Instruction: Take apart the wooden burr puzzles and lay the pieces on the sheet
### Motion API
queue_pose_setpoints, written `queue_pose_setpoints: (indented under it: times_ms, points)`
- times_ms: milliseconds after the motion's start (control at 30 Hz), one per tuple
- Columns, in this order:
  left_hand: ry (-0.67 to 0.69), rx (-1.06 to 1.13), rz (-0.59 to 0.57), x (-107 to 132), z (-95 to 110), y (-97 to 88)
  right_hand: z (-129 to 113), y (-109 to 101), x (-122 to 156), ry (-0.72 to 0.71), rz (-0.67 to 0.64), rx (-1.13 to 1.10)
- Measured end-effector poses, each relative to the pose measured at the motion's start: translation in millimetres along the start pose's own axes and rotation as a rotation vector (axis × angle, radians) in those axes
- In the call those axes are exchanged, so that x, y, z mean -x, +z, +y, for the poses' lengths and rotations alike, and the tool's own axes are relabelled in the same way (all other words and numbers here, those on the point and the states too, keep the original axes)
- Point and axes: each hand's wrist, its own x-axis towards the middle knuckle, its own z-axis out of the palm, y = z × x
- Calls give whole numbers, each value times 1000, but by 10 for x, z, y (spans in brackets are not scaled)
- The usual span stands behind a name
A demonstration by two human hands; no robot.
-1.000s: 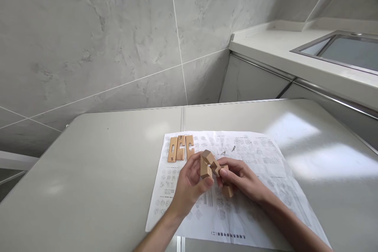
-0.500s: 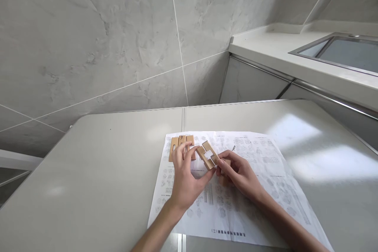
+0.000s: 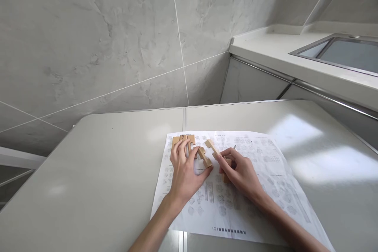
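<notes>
A notched wooden puzzle piece (image 3: 204, 157) is gripped at its ends between the thumb and a finger of my left hand (image 3: 186, 173). My right hand (image 3: 240, 171) pinches a second notched wooden piece (image 3: 211, 146), which slants up to the left with a gap between it and the first. Beneath the right hand's fingers another wooden block (image 3: 226, 177) shows, partly hidden. Several flat wooden pieces (image 3: 191, 140) lie side by side just beyond my left fingers, which cover part of them. All of this is over a printed instruction sheet (image 3: 203, 220).
The sheet lies creased on a pale, glossy folding table (image 3: 103, 173) with a seam down its middle. A tiled grey wall (image 3: 118, 39) stands behind. At the right is a white counter (image 3: 265, 47) with an inset sink (image 3: 342, 53).
The two notched pieces, joined around a square gap half a second ago, are now apart. My right hand has drawn its piece away to the right.
</notes>
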Motion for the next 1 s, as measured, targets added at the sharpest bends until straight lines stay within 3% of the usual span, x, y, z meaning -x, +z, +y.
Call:
queue_pose_setpoints:
  times_ms: [533, 700, 1000]
  points:
    - [4, -16, -12, 44, 10, 23, -25, -14, -1, 49, -104, 249]
    - [73, -25, -39, 37, 35, -14, -29, -18, -10, 53, -131, 315]
    - [149, 11, -74, 14, 39, -29, -5, -36, -18, -43, -162, 366]
